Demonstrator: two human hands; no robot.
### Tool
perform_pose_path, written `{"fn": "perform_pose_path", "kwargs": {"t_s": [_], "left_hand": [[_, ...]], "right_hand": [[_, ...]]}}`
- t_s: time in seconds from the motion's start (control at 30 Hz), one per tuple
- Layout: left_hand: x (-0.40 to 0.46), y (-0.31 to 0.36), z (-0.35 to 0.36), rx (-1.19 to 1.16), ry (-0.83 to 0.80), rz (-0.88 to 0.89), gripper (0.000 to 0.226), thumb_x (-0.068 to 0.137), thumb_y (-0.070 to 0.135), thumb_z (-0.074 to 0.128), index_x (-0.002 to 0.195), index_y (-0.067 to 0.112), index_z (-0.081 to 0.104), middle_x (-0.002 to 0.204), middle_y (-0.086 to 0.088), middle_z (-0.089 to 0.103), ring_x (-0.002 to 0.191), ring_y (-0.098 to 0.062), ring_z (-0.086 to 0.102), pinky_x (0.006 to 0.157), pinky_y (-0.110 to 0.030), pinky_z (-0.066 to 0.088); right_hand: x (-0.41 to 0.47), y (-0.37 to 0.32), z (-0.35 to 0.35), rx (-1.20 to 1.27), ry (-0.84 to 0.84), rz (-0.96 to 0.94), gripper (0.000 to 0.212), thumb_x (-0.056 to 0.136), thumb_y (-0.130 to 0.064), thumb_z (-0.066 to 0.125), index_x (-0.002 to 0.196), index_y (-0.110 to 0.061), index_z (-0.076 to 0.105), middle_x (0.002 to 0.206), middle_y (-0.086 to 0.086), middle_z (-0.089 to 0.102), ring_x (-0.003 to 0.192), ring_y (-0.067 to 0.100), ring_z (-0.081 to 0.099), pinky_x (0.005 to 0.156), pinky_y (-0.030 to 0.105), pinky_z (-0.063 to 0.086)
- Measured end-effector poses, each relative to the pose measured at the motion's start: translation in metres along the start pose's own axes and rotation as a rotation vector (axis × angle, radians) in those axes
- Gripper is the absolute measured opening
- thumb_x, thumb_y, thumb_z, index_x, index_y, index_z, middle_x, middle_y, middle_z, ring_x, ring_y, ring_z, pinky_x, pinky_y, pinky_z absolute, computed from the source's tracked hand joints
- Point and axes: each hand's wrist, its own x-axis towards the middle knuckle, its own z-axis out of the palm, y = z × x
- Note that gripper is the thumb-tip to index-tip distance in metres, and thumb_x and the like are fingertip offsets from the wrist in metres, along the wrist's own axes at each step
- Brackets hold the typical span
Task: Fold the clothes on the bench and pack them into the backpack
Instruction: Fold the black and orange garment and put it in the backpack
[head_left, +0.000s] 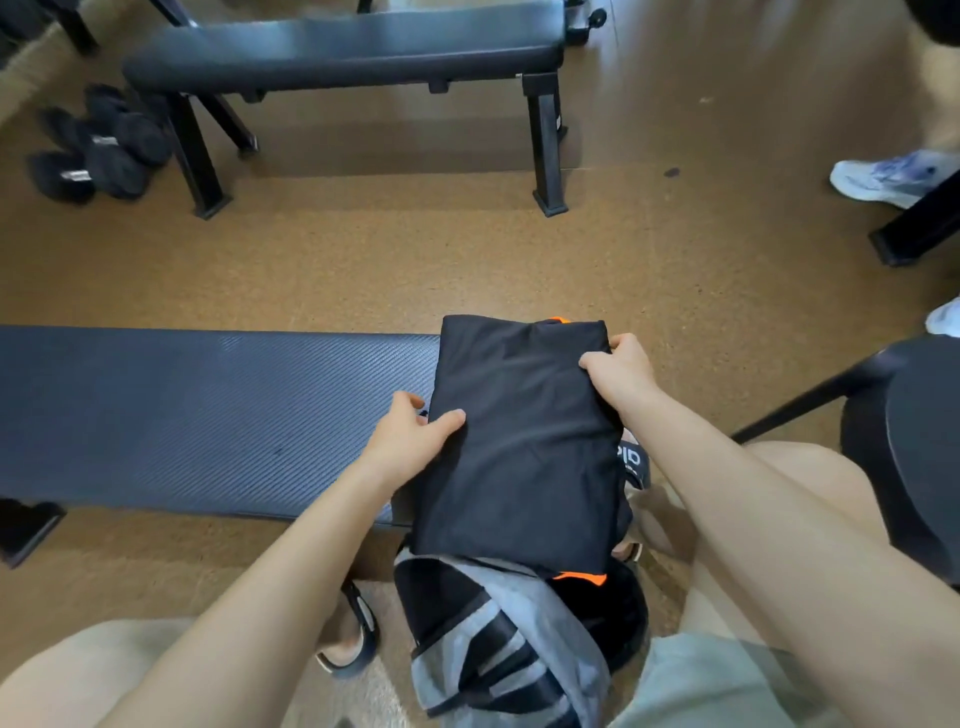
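Black folded garment (524, 441) pinched by both grips, L hand (410, 441) & R hand (621, 374), over backpack (498, 639).

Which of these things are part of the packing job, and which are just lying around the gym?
Part of the job: folded black garment, grey backpack, near bench, both hands, left and right.

Lying about: far bench, dumbbells, white shoe.
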Motion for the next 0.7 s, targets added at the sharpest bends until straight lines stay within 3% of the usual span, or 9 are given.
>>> {"fn": "perform_pose_path", "kwargs": {"t_s": [0.27, 0.5, 0.6, 0.67, 0.7], "left_hand": [[0.010, 0.007, -0.005, -0.187, -0.114, -0.035, 0.037, 0.071, 0.033, 0.077, 0.105, 0.020, 0.069, 0.103, 0.000, 0.076, 0.096, -0.021, 0.073, 0.093, -0.046, 0.058], [0.005, -0.021, -0.049, -0.237, -0.032, 0.024, 0.021, 0.091, 0.019, 0.071, 0.110, 0.021, 0.063, 0.107, 0.002, 0.071, 0.093, -0.015, 0.071, 0.071, -0.028, 0.053], [0.011, -0.040, -0.070, -0.118, 0.084, 0.041, 0.022, 0.089, 0.026, 0.073, 0.107, 0.019, 0.062, 0.100, 0.003, 0.069, 0.092, -0.017, 0.067, 0.071, -0.028, 0.048], [0.015, -0.050, -0.077, 0.026, 0.165, 0.062, 0.035, 0.091, 0.031, 0.071, 0.120, 0.018, 0.057, 0.101, 0.004, 0.066, 0.101, -0.021, 0.064, 0.077, -0.029, 0.045], [0.015, -0.053, -0.078, 0.098, 0.190, 0.096, 0.047, 0.093, 0.032, 0.069, 0.133, 0.017, 0.050, 0.111, 0.003, 0.064, 0.110, -0.022, 0.061, 0.084, -0.030, 0.044]], "right_hand": [[0.001, -0.003, 0.004, -0.016, -0.018, -0.063, 0.025, 0.085, -0.014, 0.056, 0.108, -0.009, 0.063, 0.109, 0.009, 0.068, 0.101, 0.030, 0.064, 0.087, 0.041, 0.051], [-0.005, -0.017, 0.044, -0.087, -0.120, -0.240, 0.034, 0.092, -0.016, 0.061, 0.126, -0.014, 0.058, 0.115, 0.001, 0.065, 0.111, 0.023, 0.061, 0.089, 0.030, 0.045], [-0.008, -0.019, 0.067, -0.205, -0.141, -0.304, 0.042, 0.096, -0.020, 0.060, 0.135, -0.012, 0.050, 0.124, 0.006, 0.063, 0.116, 0.025, 0.058, 0.087, 0.029, 0.040], [-0.014, -0.020, 0.077, -0.328, -0.085, -0.374, 0.046, 0.097, -0.018, 0.057, 0.140, -0.010, 0.042, 0.130, 0.010, 0.057, 0.119, 0.030, 0.056, 0.091, 0.035, 0.043], [-0.018, -0.020, 0.080, -0.436, -0.018, -0.414, 0.050, 0.096, -0.015, 0.055, 0.143, -0.009, 0.038, 0.133, 0.013, 0.052, 0.118, 0.033, 0.054, 0.093, 0.039, 0.045]]}}
